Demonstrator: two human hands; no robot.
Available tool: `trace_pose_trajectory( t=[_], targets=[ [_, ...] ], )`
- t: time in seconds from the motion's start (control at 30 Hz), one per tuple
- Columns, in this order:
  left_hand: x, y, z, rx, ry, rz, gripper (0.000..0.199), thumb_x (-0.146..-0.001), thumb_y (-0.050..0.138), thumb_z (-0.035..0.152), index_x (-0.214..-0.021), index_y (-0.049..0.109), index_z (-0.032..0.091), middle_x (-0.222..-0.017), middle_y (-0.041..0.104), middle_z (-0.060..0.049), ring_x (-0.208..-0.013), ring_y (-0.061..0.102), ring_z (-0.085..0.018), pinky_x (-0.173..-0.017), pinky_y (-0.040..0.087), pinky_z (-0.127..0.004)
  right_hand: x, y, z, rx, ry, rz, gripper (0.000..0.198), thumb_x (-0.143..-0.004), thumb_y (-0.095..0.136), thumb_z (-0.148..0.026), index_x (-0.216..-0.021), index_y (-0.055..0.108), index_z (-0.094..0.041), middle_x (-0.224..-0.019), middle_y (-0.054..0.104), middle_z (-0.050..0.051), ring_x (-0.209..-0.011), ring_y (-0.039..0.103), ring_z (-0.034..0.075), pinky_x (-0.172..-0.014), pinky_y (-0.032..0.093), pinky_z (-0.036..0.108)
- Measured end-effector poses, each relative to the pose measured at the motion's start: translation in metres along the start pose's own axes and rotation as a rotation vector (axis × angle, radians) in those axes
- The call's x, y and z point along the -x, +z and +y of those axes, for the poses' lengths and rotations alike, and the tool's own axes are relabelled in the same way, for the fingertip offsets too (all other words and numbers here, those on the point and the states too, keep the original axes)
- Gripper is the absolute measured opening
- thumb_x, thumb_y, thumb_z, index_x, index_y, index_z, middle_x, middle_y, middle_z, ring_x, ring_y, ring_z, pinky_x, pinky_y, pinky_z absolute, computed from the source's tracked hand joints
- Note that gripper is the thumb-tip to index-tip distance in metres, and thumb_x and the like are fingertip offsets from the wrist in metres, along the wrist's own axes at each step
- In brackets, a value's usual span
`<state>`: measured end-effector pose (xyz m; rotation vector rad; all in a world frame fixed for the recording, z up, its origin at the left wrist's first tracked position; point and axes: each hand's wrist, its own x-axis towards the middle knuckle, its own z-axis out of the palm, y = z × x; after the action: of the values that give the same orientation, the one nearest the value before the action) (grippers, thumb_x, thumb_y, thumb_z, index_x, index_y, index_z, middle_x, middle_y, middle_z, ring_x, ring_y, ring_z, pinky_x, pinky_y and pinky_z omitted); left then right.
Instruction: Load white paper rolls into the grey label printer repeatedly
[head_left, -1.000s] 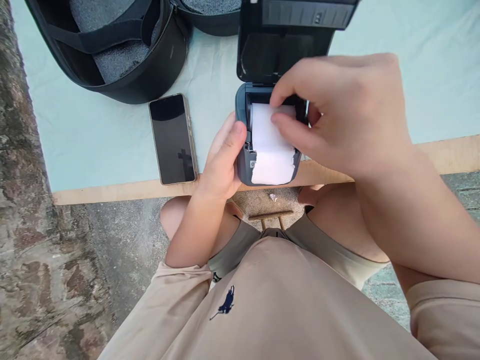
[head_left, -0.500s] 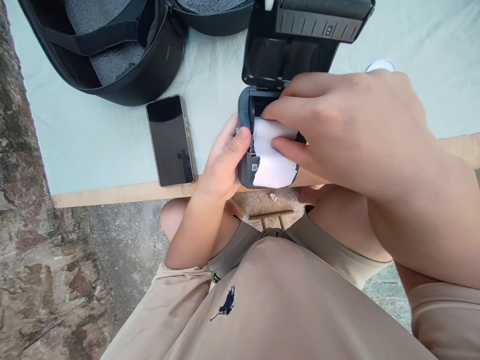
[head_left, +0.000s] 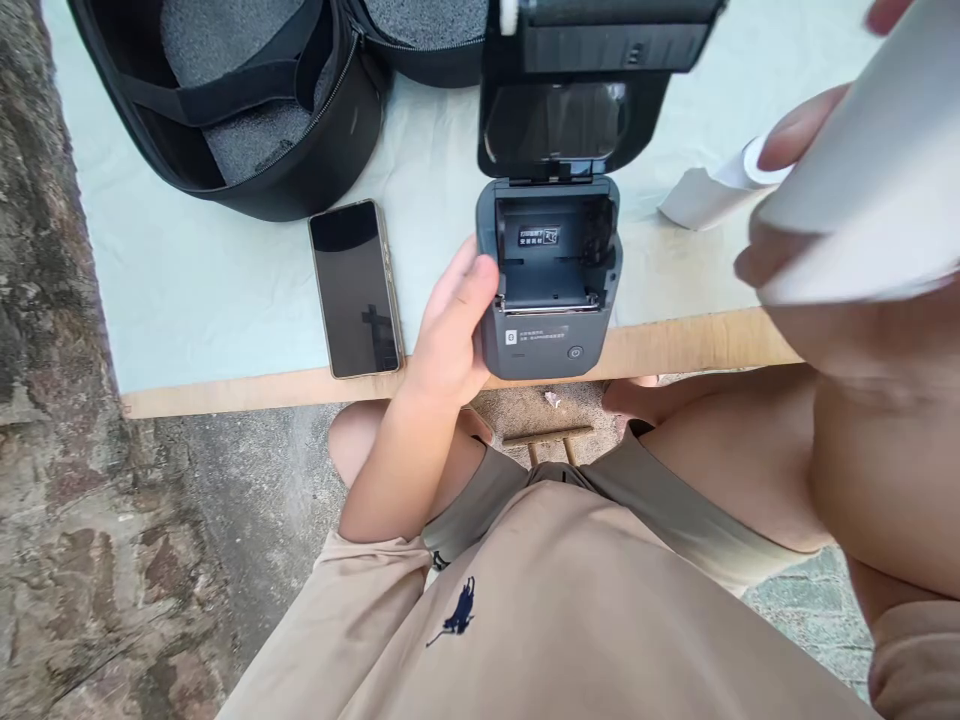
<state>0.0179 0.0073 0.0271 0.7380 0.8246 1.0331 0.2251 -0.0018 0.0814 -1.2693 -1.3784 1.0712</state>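
My left hand grips the left side of a dark grey portable label printer, its thumb along the upper edge. The printer's black lid is swung up and back, showing a vacant paper bay with a small sticker on its back wall. Off to the right, my right hand is closed around a white paper roll; both are partly smeared by motion, and the frame edge cuts the roll off. A second white paper roll lies on the cloth between the printer and that hand.
A smartphone lies screen up, left of the printer. Behind it stands an unzipped black case with grey foam inside. Pale cloth covers the table, whose wooden front edge runs just above my knees.
My right hand has lifted the white paper roll out of the printer and carried it to the right. The bay now shows bare. My left hand still holds the printer.
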Motion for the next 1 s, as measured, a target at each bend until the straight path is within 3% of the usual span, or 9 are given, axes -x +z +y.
trace_pose_trajectory(
  t=[0.07, 0.13, 0.27, 0.37, 0.57, 0.73, 0.83, 0.9, 1.0],
  targets=[
    [0.0, -0.001, 0.001, 0.019, -0.016, 0.042, 0.037, -0.087, 0.045, 0.051, -0.1, 0.065, 0.022, -0.108, 0.069, -0.004, -0.137, 0.04, -0.025, -0.105, 0.047, -0.039, -0.002, 0.002, 0.012, -0.213, 0.182, 0.098, 0.037, -0.067, 0.07, -0.052, -0.093, 0.06, -0.028, -0.077, 0.051, 0.002, -0.051, 0.048, 0.01, -0.031, 0.024, 0.026],
    [-0.001, -0.002, 0.003, 0.055, -0.011, 0.051, 0.039, -0.089, 0.04, 0.05, -0.098, 0.065, 0.022, -0.11, 0.069, -0.005, -0.138, 0.039, -0.025, -0.106, 0.046, -0.04, 0.001, 0.005, 0.023, -0.247, 0.163, 0.133, 0.029, -0.068, 0.073, -0.04, -0.089, 0.058, -0.026, -0.073, 0.049, 0.001, -0.057, 0.055, 0.012, -0.031, 0.03, 0.024],
    [-0.002, -0.004, 0.006, 0.109, -0.035, 0.026, 0.04, -0.089, 0.037, 0.05, -0.092, 0.067, 0.024, -0.119, 0.067, -0.002, -0.14, 0.035, -0.024, -0.109, 0.045, -0.038, 0.011, 0.008, 0.039, -0.005, -0.038, -0.065, 0.019, -0.081, 0.063, -0.027, -0.094, 0.05, -0.024, -0.076, 0.052, -0.001, -0.061, 0.059, 0.011, -0.051, 0.051, 0.029],
    [-0.001, -0.004, 0.008, 0.09, -0.053, 0.032, 0.039, -0.089, 0.037, 0.05, -0.092, 0.068, 0.026, -0.121, 0.067, 0.0, -0.142, 0.033, -0.023, -0.108, 0.045, -0.038, 0.016, 0.009, 0.04, 0.287, -0.167, -0.095, 0.03, -0.077, 0.066, -0.026, -0.101, 0.048, -0.026, -0.088, 0.057, 0.001, -0.073, 0.06, 0.014, -0.059, 0.052, 0.03],
    [0.001, 0.0, 0.011, 0.054, -0.064, 0.048, 0.041, -0.09, 0.034, 0.049, -0.097, 0.068, 0.027, -0.121, 0.067, 0.0, -0.144, 0.028, -0.022, -0.111, 0.042, -0.04, 0.015, 0.015, 0.039, 0.745, -0.278, -0.029, 0.035, -0.078, 0.064, -0.028, -0.108, 0.047, -0.026, -0.102, 0.063, 0.002, -0.088, 0.063, 0.019, -0.072, 0.053, 0.034],
    [0.001, -0.002, 0.01, 0.052, -0.074, 0.069, 0.037, -0.088, 0.04, 0.05, -0.094, 0.068, 0.027, -0.121, 0.067, -0.001, -0.144, 0.028, -0.023, -0.112, 0.041, -0.04, 0.012, 0.017, 0.042, 0.901, -0.223, -0.1, 0.048, -0.078, 0.063, -0.029, -0.12, 0.042, -0.021, -0.105, 0.065, 0.006, -0.081, 0.063, 0.021, -0.06, 0.052, 0.035],
    [0.0, -0.003, 0.008, 0.072, -0.065, 0.052, 0.039, -0.089, 0.036, 0.05, -0.094, 0.068, 0.027, -0.118, 0.068, -0.001, -0.144, 0.029, -0.022, -0.113, 0.04, -0.039, 0.016, 0.008, 0.03, 0.811, -0.249, -0.117, 0.063, -0.076, 0.065, -0.032, -0.131, 0.035, -0.024, -0.117, 0.061, 0.006, -0.087, 0.064, 0.02, -0.066, 0.054, 0.035],
    [0.0, -0.003, 0.007, 0.09, -0.045, 0.042, 0.041, -0.09, 0.034, 0.049, -0.094, 0.067, 0.025, -0.118, 0.067, -0.001, -0.144, 0.029, -0.02, -0.114, 0.039, -0.038, 0.019, -0.002, 0.02, 0.694, -0.31, -0.036, 0.061, -0.075, 0.066, -0.034, -0.13, 0.041, -0.029, -0.113, 0.06, 0.004, -0.085, 0.064, 0.019, -0.067, 0.053, 0.033],
    [-0.001, -0.004, 0.006, 0.09, -0.042, 0.037, 0.04, -0.089, 0.037, 0.05, -0.09, 0.067, 0.024, -0.117, 0.067, -0.002, -0.143, 0.03, -0.02, -0.113, 0.04, -0.036, 0.015, -0.016, 0.015, 0.671, -0.366, 0.22, 0.044, -0.076, 0.062, -0.038, -0.119, 0.056, -0.03, -0.104, 0.06, 0.006, -0.081, 0.061, 0.021, -0.065, 0.047, 0.035]
  ],
)
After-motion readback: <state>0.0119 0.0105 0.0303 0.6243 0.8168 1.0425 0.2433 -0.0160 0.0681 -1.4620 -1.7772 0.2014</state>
